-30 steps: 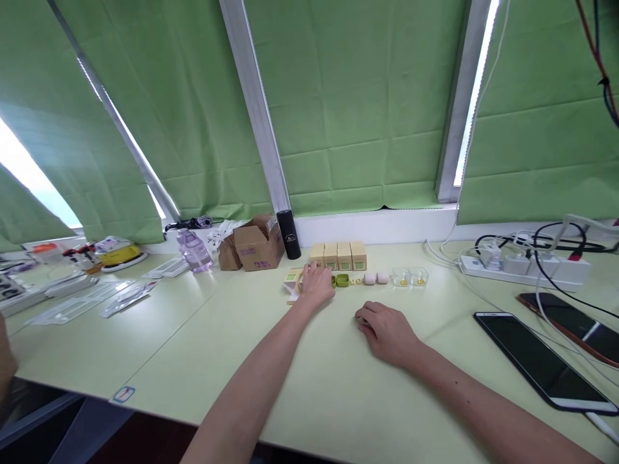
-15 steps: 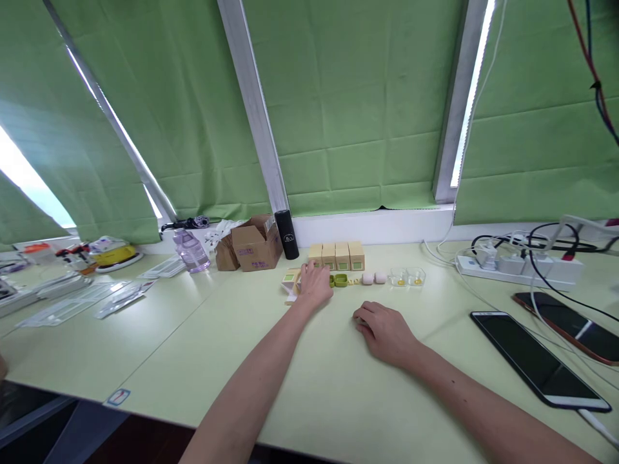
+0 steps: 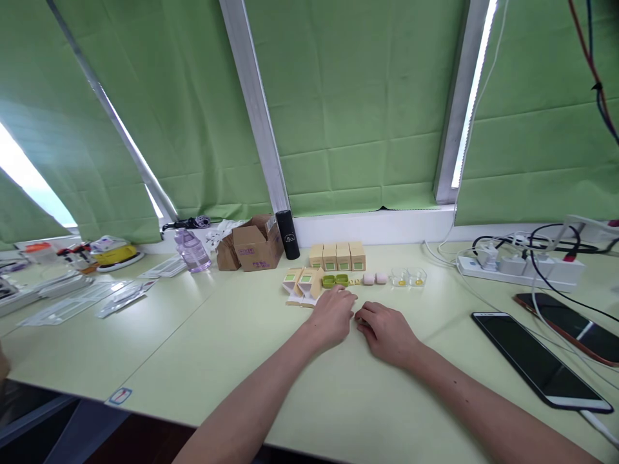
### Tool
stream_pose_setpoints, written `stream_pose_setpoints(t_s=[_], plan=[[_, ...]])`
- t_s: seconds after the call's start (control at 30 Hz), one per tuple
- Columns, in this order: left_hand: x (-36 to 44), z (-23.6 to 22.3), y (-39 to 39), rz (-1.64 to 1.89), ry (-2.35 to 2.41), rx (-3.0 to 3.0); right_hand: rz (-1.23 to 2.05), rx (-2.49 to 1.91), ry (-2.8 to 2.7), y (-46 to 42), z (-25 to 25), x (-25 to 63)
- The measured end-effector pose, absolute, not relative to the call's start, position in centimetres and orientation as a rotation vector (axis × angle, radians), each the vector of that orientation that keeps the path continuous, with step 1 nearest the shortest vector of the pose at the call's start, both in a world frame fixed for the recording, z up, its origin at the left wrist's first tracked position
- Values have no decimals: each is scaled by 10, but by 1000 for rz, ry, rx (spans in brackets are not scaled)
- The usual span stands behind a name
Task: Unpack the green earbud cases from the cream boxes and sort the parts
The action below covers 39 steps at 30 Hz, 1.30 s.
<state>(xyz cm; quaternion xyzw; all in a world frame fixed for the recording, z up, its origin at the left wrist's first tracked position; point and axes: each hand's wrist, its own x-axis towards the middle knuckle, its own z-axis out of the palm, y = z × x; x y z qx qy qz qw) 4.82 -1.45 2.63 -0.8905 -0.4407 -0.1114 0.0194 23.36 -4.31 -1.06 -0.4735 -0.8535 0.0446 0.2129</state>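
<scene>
My left hand (image 3: 333, 314) rests on the pale green table (image 3: 203, 335), fingers loosely curled, holding nothing I can see. It lies just in front of two small opened cream-and-green boxes (image 3: 300, 283) and two green round cases (image 3: 335, 280). My right hand (image 3: 387, 328) rests beside it, fingers curled down on the table, almost touching the left. Behind them stand a row of several cream boxes (image 3: 337, 256), two pink cases (image 3: 374, 278) and two clear cups with yellow pieces (image 3: 409, 277).
A brown cardboard box (image 3: 256, 243), a black cylinder (image 3: 287, 234) and a purple bottle (image 3: 191, 250) stand at the back left. A power strip with cables (image 3: 512, 265) and two dark phones (image 3: 541, 361) lie on the right. Plastic trays (image 3: 72, 303) cover the far left.
My left hand has drawn back from the opened boxes toward me and to the right, ending beside my right hand. The two boxes now show uncovered. The right hand stayed put.
</scene>
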Motion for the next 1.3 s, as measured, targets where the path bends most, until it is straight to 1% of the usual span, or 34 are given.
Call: stream_pose_setpoints(t_s=[0.1, 0.37, 0.63, 0.87, 0.97, 1.1, 1.3], plan=[[49, 21, -25, -296, -1326, -2807, 116, -1299, -2360, -42, -12, 234], [48, 10, -26, -303, -1355, -2773, 111, -1284, -2328, -40, -16, 236], [47, 12, -27, -321, -1366, -2774, 78, -1253, -2226, -32, -13, 241], [47, 15, -27, -278, -1372, -2775, -190, -1407, -2100, 21, 9, 249], [47, 16, -26, -285, -1383, -2781, -296, -1540, -2089, 51, 22, 250], [48, 17, -26, -279, -1408, -2784, -320, -1598, -2103, 83, 29, 247], [47, 15, -25, -290, -1409, -2794, -316, -1693, -2120, 108, 21, 243]])
